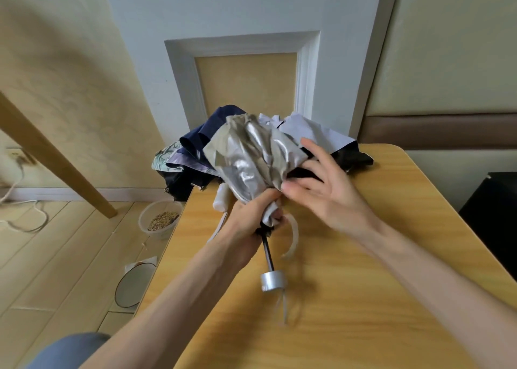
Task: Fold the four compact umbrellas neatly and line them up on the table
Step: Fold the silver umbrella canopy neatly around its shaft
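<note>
The left hand [251, 215] grips the silver umbrella [249, 156] round its gathered cloth, above the tabletop [363, 284]. The right hand [327, 192], fingers spread, touches the cloth. Behind this umbrella the other umbrellas [195, 145] lie heaped. None looks folded or lined up yet.

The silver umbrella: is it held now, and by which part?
Yes. The left hand grips the silver umbrella at its gathered canopy base; the right hand touches the fabric.
</note>
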A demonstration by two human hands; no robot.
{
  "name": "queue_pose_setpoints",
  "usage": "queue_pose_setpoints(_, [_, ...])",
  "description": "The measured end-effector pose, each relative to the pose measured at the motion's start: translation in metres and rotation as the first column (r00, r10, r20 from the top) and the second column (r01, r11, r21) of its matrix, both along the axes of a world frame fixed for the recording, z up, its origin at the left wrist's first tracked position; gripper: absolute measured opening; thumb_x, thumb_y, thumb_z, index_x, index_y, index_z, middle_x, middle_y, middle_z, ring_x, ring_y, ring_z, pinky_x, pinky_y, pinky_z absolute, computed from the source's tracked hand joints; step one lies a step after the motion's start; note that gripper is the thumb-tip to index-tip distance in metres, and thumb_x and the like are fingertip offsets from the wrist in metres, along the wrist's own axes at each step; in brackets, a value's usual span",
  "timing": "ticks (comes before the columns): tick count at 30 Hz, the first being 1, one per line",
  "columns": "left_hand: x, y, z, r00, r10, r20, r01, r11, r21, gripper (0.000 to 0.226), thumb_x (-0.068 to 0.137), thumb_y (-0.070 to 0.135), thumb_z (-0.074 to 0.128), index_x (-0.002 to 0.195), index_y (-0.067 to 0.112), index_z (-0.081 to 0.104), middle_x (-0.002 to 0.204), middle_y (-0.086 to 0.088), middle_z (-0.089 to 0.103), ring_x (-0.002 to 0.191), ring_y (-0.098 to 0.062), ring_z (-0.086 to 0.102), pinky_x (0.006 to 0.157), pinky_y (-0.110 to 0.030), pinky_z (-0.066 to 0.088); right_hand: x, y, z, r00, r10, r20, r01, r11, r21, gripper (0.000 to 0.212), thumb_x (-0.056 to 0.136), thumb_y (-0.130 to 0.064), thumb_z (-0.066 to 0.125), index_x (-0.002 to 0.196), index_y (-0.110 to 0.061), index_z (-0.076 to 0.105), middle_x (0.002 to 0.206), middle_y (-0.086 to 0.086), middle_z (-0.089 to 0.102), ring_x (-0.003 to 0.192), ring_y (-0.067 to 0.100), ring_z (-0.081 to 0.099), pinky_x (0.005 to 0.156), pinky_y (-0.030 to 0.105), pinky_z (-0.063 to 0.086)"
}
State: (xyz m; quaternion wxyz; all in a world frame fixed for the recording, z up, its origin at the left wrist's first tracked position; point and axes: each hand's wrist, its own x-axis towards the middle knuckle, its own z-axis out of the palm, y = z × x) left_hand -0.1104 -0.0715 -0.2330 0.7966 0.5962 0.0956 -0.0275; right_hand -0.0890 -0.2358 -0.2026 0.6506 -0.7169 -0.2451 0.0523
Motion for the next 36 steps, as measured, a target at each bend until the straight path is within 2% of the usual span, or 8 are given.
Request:
queue_pose_setpoints(4, [0.005, 0.015, -0.005, 0.998, 0.056, -0.02, -0.059, 0.981, -0.184, 0.007, 0.099, 0.012, 0.066, 0.102, 0.007, 0.068, 0.08, -0.006, 0.058, 0.063, -0.014, 0.059, 0.075, -0.034, 0.063, -0.003, 0.014, -0.014, 0.959, 0.254, 0.124, -0.17, 0.869, -0.465, 0.14, 0.056, -0.062, 0.095, 0.165, -0.048, 0.008, 0.173, -0.021, 0.008, 0.158, -0.004, 0.01, 0.122, 0.017, 0.028])
queue_pose_setpoints(6, [0.001, 0.007, 0.005, 1.0, 0.003, 0.013, 0.0, 0.974, -0.226, 0.028, 0.105, 0.018, 0.062, 0.121, -0.005, 0.065, 0.083, -0.001, 0.059, 0.077, -0.011, 0.064, 0.09, -0.027, 0.06, 0.002, 0.024, -0.02, 0.973, 0.221, 0.074, -0.15, 0.838, -0.524, 0.146, 0.047, -0.085, 0.085, 0.166, -0.048, 0.008, 0.177, -0.008, -0.003, 0.163, 0.014, -0.002, 0.128, 0.03, 0.02])
queue_pose_setpoints(8, [-0.012, 0.005, 0.011, 0.988, -0.064, 0.137, 0.093, 0.971, -0.221, 0.053, 0.114, 0.022, 0.042, 0.143, -0.022, 0.042, 0.084, 0.02, 0.042, 0.09, 0.004, 0.054, 0.084, -0.014, 0.048, -0.005, 0.021, -0.027, 0.93, 0.342, 0.131, -0.159, 0.699, -0.697, 0.156, 0.049, -0.076, 0.091, 0.158, -0.058, -0.019, 0.17, -0.017, -0.031, 0.16, 0.014, -0.013, 0.128, 0.043, 0.006])
queue_pose_setpoints(10, [-0.007, 0.007, 0.005, 0.997, -0.017, 0.074, 0.028, 0.988, -0.155, 0.054, 0.111, 0.029, 0.051, 0.143, -0.014, 0.051, 0.106, 0.011, 0.068, 0.104, -0.003, 0.066, 0.081, -0.015, 0.052, -0.018, 0.013, -0.029, 0.91, 0.376, 0.176, -0.129, 0.658, -0.742, 0.159, 0.053, -0.061, 0.099, 0.152, -0.063, -0.026, 0.161, -0.03, -0.039, 0.16, 0.012, -0.01, 0.129, 0.045, 0.006])
queue_pose_setpoints(17, [-0.008, 0.007, 0.0, 0.999, -0.023, -0.033, 0.018, 0.987, -0.161, 0.035, 0.101, 0.028, 0.067, 0.127, 0.006, 0.07, 0.103, -0.011, 0.072, 0.082, -0.019, 0.069, 0.081, -0.04, 0.06, -0.007, 0.01, -0.042, 0.91, 0.132, 0.394, 0.049, 0.908, -0.416, 0.102, 0.064, -0.041, 0.1, 0.148, -0.058, 0.045, 0.159, -0.033, 0.023, 0.135, -0.005, 0.042, 0.099, 0.013, 0.048])
queue_pose_setpoints(25, [-0.007, 0.014, 0.009, 0.999, 0.049, -0.009, -0.05, 0.972, -0.228, 0.019, 0.101, 0.026, 0.068, 0.107, 0.008, 0.074, 0.09, -0.013, 0.07, 0.092, -0.023, 0.069, 0.092, -0.04, 0.059, -0.024, 0.022, -0.055, 0.867, -0.073, 0.494, 0.224, 0.941, -0.253, 0.097, 0.074, -0.026, 0.096, 0.155, -0.027, 0.044, 0.156, -0.013, 0.035, 0.14, 0.006, 0.045, 0.113, 0.013, 0.036])
queue_pose_setpoints(32, [-0.006, 0.016, 0.009, 0.978, 0.128, -0.166, -0.179, 0.924, -0.338, 0.026, 0.102, 0.034, 0.068, 0.108, 0.009, 0.072, 0.097, -0.004, 0.073, 0.081, -0.017, 0.069, 0.065, -0.029, 0.059, -0.037, 0.034, -0.054, 0.834, -0.171, 0.525, 0.341, 0.907, -0.246, 0.055, 0.08, -0.036, 0.089, 0.126, -0.025, 0.062, 0.117, -0.018, 0.065, 0.104, -0.004, 0.061, 0.085, 0.007, 0.043])
queue_pose_setpoints(36, [-0.007, 0.008, 0.001, 0.978, 0.101, -0.181, -0.164, 0.914, -0.371, 0.031, 0.098, 0.035, 0.073, 0.116, 0.009, 0.072, 0.099, -0.005, 0.073, 0.088, -0.018, 0.069, 0.077, -0.033, 0.061, -0.04, 0.038, -0.061, 0.846, -0.203, 0.494, 0.33, 0.926, -0.186, 0.042, 0.082, -0.021, 0.085, 0.12, -0.021, 0.07, 0.107, -0.016, 0.069, 0.096, 0.005, 0.067, 0.08, 0.015, 0.051])
